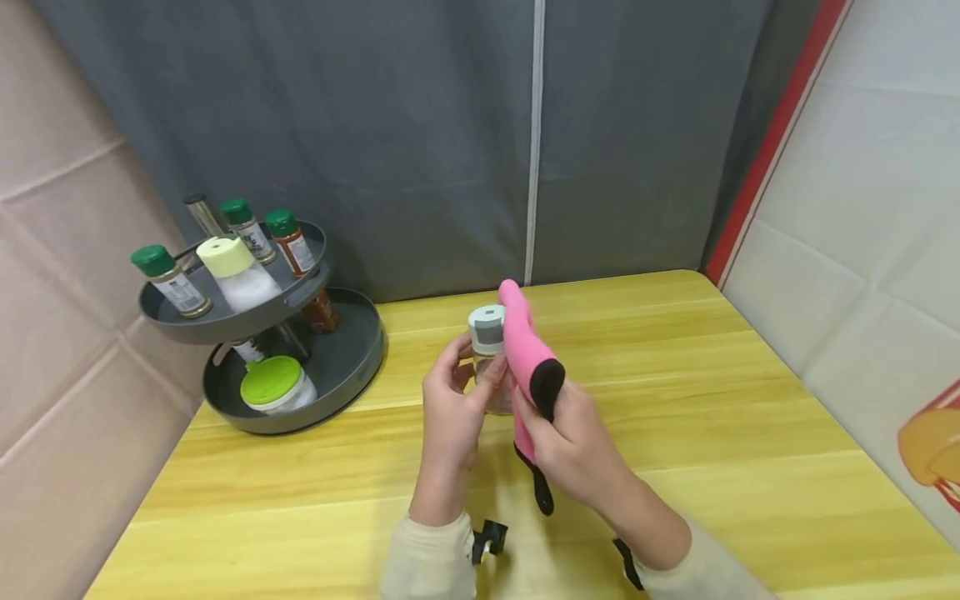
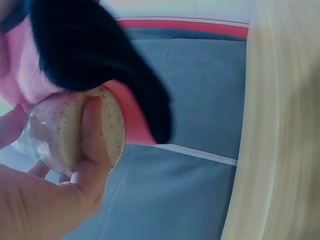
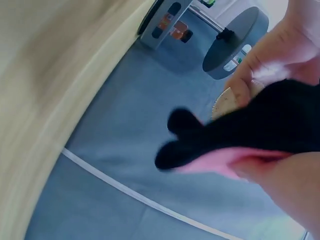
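My left hand [image 1: 453, 408] grips a clear seasoning jar [image 2: 65, 131] with a white and grey lid [image 1: 487, 327]. In the left wrist view, speckled pale contents show through its glass, and the thumb lies across its lower part. A pink cloth [image 1: 527, 342] with black edging is held in my right hand [image 1: 573, 442], its thumb on the near side. The cloth lies against the jar's right side and hides part of it. In the right wrist view the black edge [image 3: 240, 131] of the cloth covers most of the jar.
At the left stands a two-tier dark grey rack [image 1: 367, 367]. Green-capped spice bottles [image 1: 180, 287] and a yellow-lidded shaker [image 1: 238, 275] sit on its upper tier; a green-lidded tub [image 1: 277, 385] is below. A grey curtain [image 1: 420, 150] hangs behind the wooden table [image 1: 720, 433].
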Demonstrator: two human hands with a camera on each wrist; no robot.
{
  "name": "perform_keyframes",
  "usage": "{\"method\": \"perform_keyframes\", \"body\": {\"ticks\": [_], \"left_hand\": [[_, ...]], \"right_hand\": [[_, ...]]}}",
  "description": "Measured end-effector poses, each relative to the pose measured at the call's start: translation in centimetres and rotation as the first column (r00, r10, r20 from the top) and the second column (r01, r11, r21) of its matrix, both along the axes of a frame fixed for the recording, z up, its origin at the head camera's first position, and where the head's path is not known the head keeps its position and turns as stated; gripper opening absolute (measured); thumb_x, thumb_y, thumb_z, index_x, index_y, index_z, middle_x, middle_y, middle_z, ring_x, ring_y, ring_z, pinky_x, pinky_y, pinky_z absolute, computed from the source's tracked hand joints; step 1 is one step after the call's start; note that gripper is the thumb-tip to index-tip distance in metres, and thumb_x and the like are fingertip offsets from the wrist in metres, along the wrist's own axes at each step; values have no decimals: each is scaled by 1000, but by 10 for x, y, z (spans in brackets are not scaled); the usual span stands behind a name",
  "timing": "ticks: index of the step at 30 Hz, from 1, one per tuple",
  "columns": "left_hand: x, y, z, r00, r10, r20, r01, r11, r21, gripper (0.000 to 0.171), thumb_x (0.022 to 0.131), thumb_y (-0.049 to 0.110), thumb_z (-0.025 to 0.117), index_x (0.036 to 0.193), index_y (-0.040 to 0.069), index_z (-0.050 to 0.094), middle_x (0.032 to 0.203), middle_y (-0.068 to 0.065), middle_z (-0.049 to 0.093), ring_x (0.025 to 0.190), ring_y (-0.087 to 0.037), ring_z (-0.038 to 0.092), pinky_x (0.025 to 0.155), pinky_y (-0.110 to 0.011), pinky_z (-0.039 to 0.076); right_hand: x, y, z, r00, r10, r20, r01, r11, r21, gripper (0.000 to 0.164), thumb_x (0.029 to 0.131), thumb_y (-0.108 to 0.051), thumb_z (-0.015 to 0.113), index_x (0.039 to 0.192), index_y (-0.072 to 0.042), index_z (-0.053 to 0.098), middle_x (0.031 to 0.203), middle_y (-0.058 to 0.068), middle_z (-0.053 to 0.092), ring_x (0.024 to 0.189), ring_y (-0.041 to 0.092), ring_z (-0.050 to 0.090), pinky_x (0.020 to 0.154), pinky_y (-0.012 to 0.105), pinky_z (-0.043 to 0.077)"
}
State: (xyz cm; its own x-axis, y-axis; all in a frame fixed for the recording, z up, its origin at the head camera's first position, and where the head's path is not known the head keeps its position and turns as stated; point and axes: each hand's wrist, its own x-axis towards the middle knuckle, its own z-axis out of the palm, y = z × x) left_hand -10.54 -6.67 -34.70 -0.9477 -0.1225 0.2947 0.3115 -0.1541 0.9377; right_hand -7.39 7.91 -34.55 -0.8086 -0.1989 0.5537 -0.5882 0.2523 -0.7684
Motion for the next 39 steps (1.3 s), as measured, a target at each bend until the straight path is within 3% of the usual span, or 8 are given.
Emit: {"method": "perform_keyframes", "body": {"ticks": [3, 9, 14, 22, 26, 31, 35, 39], "left_hand": [[0, -6, 2, 1000, -24, -5, 24, 997, 70, 40, 91, 9, 75, 130, 8, 66, 116, -10, 60, 100, -27, 56, 81, -35, 53], [0, -10, 2, 995, -100, -22, 102, 992, 71, 41, 94, 8, 70, 134, 4, 63, 116, -11, 59, 99, -27, 60, 87, -39, 53], [-1, -4, -2, 984, -178, 26, 177, 983, 42, 42, 96, 12, 70, 136, 4, 61, 118, -12, 55, 103, -26, 56, 85, -42, 54], [0, 1, -4, 979, -201, 22, 200, 978, 60, 42, 96, 12, 70, 136, 4, 61, 121, -12, 58, 102, -26, 58, 84, -39, 55], [2, -2, 1, 978, -208, -9, 208, 973, 98, 42, 97, 10, 68, 137, 2, 60, 121, -13, 57, 102, -28, 57, 82, -40, 57], [3, -6, 4, 980, -201, -8, 200, 972, 120, 41, 98, 8, 64, 138, -1, 58, 117, -12, 56, 102, -28, 55, 82, -42, 57], [2, -6, 1, 984, -177, -1, 176, 978, 113, 42, 98, 8, 65, 138, -1, 58, 118, -13, 56, 103, -28, 57, 84, -44, 57], [0, -2, -3, 984, -175, 10, 174, 981, 82, 42, 97, 10, 67, 138, 1, 59, 119, -13, 57, 103, -27, 57, 84, -44, 57]], "right_hand": [[0, 4, -5, 988, 33, 152, -33, 999, -5, 17, 104, -13, 55, 116, -2, 61, 83, 8, 59, 70, 17, 61, 63, 32, 54], [-8, 15, -3, 895, 165, 414, -113, 983, -147, 31, 107, -17, 47, 127, 6, 55, 103, 21, 63, 86, 27, 65, 74, 35, 58], [-12, 18, 16, 940, 79, 332, -28, 987, -156, 29, 106, -15, 50, 127, 3, 57, 97, 18, 61, 84, 28, 61, 73, 36, 53], [-8, 20, 29, 995, 56, 86, -39, 981, -190, 39, 102, -3, 50, 141, 0, 52, 128, 15, 61, 108, 27, 56, 91, 28, 51], [-13, 25, 24, 979, 128, 158, -99, 979, -180, 35, 104, -7, 49, 137, 2, 53, 119, 17, 63, 100, 28, 60, 85, 30, 53], [-17, 33, 11, 910, 205, 360, -158, 975, -155, 30, 107, -19, 48, 125, 4, 54, 95, 19, 61, 80, 30, 64, 71, 37, 57], [-17, 36, 4, 864, 228, 450, -175, 972, -156, 33, 107, -20, 48, 126, 7, 53, 100, 20, 63, 84, 28, 66, 74, 37, 58], [-17, 34, 7, 890, 167, 424, -120, 983, -136, 32, 106, -17, 49, 127, 7, 54, 99, 21, 62, 82, 29, 65, 73, 38, 57]]}}
